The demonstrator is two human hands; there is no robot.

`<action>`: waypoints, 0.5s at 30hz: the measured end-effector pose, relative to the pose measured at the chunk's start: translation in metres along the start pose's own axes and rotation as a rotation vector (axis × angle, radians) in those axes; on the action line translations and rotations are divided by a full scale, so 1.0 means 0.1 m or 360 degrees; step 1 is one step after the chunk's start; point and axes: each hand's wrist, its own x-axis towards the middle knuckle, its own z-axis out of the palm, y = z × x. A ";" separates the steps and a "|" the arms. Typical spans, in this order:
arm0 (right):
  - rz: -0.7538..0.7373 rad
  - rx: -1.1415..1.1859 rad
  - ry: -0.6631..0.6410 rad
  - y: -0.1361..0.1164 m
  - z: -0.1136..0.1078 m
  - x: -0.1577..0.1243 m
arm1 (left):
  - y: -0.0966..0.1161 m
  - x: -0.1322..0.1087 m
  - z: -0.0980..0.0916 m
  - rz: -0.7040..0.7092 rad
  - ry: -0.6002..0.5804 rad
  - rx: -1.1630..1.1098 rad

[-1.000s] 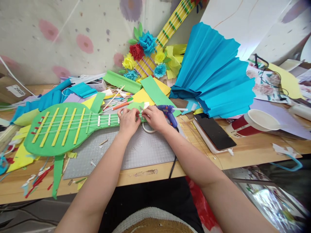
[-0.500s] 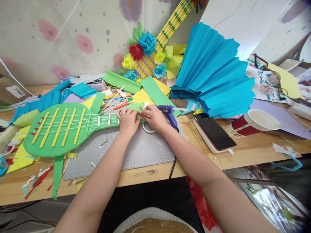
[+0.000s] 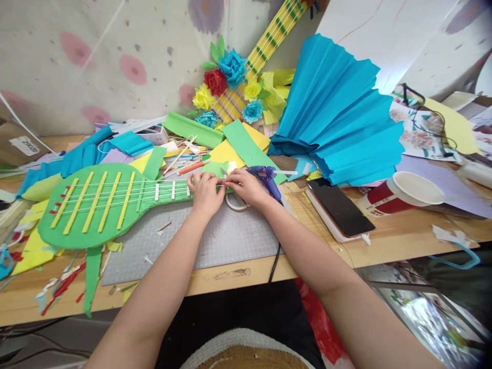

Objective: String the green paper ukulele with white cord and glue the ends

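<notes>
A green craft guitar [image 3: 92, 218] lies flat on the left, with yellow strips across its body, white strings and small white bars on its neck. My left hand [image 3: 207, 193] is over the right part of the neck, fingers curled down around it. Beside it, my right hand [image 3: 248, 187] pinches at the strings' end, its fingertips almost meeting my left thumb. Whatever small piece sits between those fingertips is hidden. Just behind my right hand rests a purple-blue glue gun [image 3: 272, 187]. Pale scissor handles [image 3: 235, 204] show below that hand.
A grey cutting mat [image 3: 230, 241] lies under my arms. To the right are a phone [image 3: 340, 207], a paper cup [image 3: 400, 195] and pleated blue paper [image 3: 338, 118]. A yellow guitar with paper flowers [image 3: 233, 69] leans at the back. Paper scraps [image 3: 33, 251] cover the left side.
Both hands have shifted very slightly to the right along the neck, staying close together. The guitar and surrounding things look the same.
</notes>
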 end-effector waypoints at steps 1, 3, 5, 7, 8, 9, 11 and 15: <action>-0.0019 0.0005 -0.0009 -0.01 -0.02 -0.01 | 0.00 0.00 0.01 0.0004 0.0007 0.0004; -0.0052 0.0008 -0.0025 -0.01 -0.05 -0.03 | 0.00 0.00 0.01 0.0002 0.0027 0.0006; -0.0048 0.0009 -0.0030 -0.01 -0.06 -0.05 | 0.01 0.00 0.02 -0.0020 0.0054 -0.0006; -0.0021 0.0004 -0.0024 -0.01 -0.06 -0.07 | 0.01 0.00 0.02 -0.0033 0.0073 -0.0032; -0.0010 -0.0004 -0.0020 0.00 -0.06 -0.07 | 0.01 0.00 0.02 -0.0031 0.0077 -0.0048; -0.0006 -0.0013 -0.0016 0.01 -0.06 -0.07 | 0.01 0.00 0.02 -0.0023 0.0077 -0.0064; -0.0001 -0.0026 0.0009 0.02 -0.05 -0.07 | 0.01 0.01 0.01 -0.0004 0.0074 -0.0089; 0.0017 -0.0019 0.0109 0.01 -0.04 -0.07 | -0.02 0.01 0.01 0.0030 0.0104 -0.0092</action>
